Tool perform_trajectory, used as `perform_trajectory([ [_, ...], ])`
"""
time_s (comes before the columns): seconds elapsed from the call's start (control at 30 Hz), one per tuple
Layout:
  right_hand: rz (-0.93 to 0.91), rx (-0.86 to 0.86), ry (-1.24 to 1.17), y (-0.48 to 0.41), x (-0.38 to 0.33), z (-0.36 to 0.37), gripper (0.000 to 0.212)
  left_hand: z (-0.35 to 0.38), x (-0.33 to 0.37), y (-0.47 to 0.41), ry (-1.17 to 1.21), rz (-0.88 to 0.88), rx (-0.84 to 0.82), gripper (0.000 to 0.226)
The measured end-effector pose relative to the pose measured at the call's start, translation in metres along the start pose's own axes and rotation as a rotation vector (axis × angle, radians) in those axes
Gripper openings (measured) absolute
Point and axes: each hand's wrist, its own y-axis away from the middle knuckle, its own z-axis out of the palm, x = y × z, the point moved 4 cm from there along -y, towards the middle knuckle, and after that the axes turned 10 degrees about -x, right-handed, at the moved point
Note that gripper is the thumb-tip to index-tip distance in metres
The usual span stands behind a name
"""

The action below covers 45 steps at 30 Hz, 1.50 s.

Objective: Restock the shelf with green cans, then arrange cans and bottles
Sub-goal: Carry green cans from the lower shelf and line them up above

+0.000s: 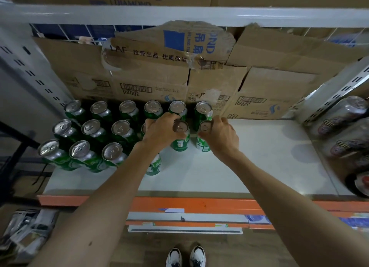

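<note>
Our left hand (161, 132) curls its fingers round the top of a green can (180, 144); our right hand (222, 136) grips a second green can (203, 145) just beside it; both cans stand mid-depth on the white shelf (249, 167), right of the can rows (89, 131) filling its back left corner.

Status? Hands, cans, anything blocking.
Left hand grips one green can, right hand grips the neighbour can. Both upright on shelf, second row. Silver cans far right, clear of path.
</note>
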Motion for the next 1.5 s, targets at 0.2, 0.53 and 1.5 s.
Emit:
perform_trajectory([
  [0.2,-0.185,-0.252,0.038,-0.009,-0.011,-0.004,0.040,-0.004,-0.001,0.002,-0.068,-0.016,0.000,0.046],
  [0.53,-0.146,-0.167,0.105,-0.008,-0.003,-0.001,0.046,-0.004,0.007,0.000,-0.123,0.006,-0.023,0.043],
  [1.5,-0.317,-0.215,0.125,-0.013,0.006,-0.005,0.054,0.003,-0.001,0.003,-0.038,0.087,-0.002,0.055],
])
